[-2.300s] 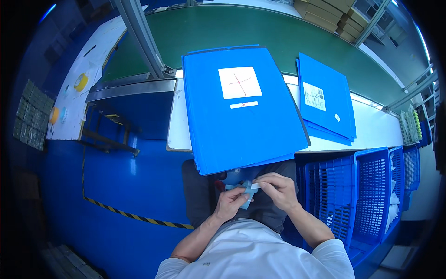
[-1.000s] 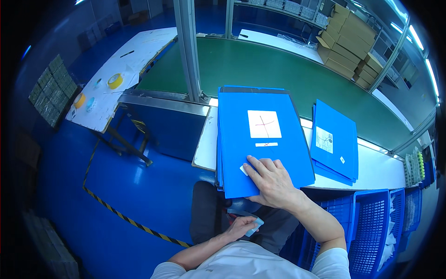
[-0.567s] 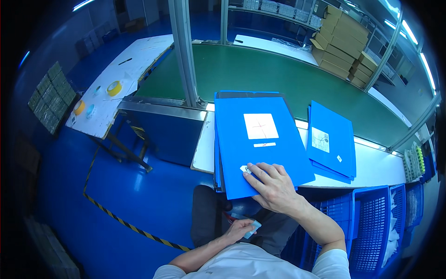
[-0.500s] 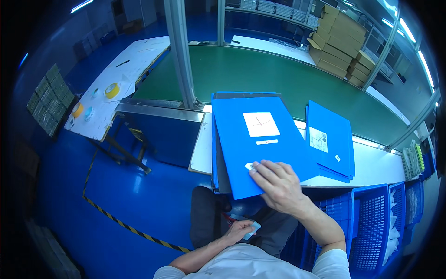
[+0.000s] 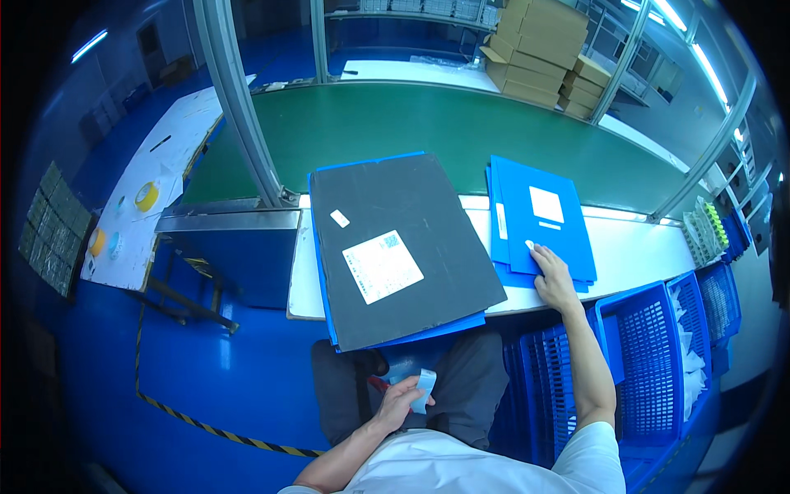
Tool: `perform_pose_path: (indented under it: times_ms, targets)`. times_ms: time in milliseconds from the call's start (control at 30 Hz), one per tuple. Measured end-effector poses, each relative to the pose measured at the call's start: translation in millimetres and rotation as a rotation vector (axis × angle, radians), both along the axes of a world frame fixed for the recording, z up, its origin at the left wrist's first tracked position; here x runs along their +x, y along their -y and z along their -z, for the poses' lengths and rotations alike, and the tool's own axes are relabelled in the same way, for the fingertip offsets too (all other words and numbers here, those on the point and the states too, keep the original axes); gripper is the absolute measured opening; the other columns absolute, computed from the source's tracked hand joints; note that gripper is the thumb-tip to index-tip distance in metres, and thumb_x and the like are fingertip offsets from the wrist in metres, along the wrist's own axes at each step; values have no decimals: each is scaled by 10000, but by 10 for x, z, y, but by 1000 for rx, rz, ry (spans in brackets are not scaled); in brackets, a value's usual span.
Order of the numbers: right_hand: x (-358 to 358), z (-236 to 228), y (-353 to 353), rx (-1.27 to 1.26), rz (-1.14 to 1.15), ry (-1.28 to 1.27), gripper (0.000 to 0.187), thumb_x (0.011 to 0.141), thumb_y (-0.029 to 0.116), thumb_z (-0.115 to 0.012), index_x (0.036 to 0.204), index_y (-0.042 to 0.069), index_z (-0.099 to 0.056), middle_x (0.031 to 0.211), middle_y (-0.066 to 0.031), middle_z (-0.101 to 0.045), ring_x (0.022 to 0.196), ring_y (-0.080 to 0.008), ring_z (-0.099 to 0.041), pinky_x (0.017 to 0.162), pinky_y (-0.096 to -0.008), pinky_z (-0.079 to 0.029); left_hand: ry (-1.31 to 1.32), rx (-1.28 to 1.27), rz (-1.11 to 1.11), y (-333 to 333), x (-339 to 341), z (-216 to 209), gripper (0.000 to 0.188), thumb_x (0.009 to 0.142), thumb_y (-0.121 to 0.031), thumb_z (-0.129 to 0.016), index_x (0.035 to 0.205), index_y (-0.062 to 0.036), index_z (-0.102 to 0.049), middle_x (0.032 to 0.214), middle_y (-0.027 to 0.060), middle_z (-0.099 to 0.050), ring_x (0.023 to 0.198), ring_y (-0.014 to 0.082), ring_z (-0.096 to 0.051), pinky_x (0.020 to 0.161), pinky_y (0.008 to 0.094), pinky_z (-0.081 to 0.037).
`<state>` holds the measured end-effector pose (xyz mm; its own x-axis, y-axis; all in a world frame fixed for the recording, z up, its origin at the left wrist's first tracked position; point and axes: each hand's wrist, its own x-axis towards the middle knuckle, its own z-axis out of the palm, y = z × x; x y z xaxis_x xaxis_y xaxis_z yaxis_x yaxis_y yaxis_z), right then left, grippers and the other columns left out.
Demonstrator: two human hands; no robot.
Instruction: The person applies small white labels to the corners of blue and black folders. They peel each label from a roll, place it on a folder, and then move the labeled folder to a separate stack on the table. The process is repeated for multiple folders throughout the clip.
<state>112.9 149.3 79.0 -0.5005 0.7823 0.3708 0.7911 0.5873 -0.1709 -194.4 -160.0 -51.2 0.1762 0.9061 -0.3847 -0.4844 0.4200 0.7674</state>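
Observation:
My left hand (image 5: 401, 403) is closed on a light blue strip (image 5: 425, 389), held low over my lap. On the right-hand stack, my right hand (image 5: 557, 281) lies with its fingers stretched out on a flat blue board (image 5: 555, 235). Its fingertips touch the lower part of the board, beside a small white sticker (image 5: 530, 245). That board also bears a square white label. To the left, a black board (image 5: 436, 247) with two white labels tops another stack. Edges of blue boards (image 5: 315, 239) show beneath it, and the stack overhangs the table's front edge.
The white table (image 5: 646, 247) borders a green conveyor belt (image 5: 378, 119) with metal posts (image 5: 234, 99). Blue crates (image 5: 650, 354) stand at the lower right. A side table (image 5: 132, 206) at the left bears tape rolls (image 5: 146, 196). Cardboard boxes (image 5: 535, 49) are piled behind the belt.
My right hand has gone from the left stack to the right one. The labelled blue board now lies on the right stack, leaving a black board uppermost at left. The view has shifted.

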Motion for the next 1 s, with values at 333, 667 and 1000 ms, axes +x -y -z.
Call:
perform_pose_path:
  times_ms: [333, 667, 1000]
  targets:
    - [-1056, -256, 1688, -257, -536, -444, 265, 835, 67, -761, 1097, 38, -736, 1189, -120, -728, 1110, -316, -690, 940, -437, -546, -30, 99, -103, -9, -6, -320, 349, 993, -122, -569, 1288, 52, -632, 960, 148, -737, 884, 224, -730, 840, 342, -586]
    - [-1311, 386, 1982, -585, -469, -519, 257, 854, 146, -796, 1092, 50, -776, 1153, -91, -755, 1092, -268, -698, 962, -400, -520, -54, 172, -94, -8, -50, -396, 333, 992, -67, -536, 1272, 56, -667, 989, 146, -742, 913, 204, -725, 855, 326, -571]
    - [-1353, 35, 1943, -593, -408, -715, 154, 859, 8, -758, 1011, -11, -772, 1046, -149, -777, 967, -281, -743, 879, -380, -567, -98, 177, -21, 5, -107, -346, 359, 973, -67, -550, 1298, 46, -654, 969, 138, -743, 882, 180, -695, 826, 317, -538]
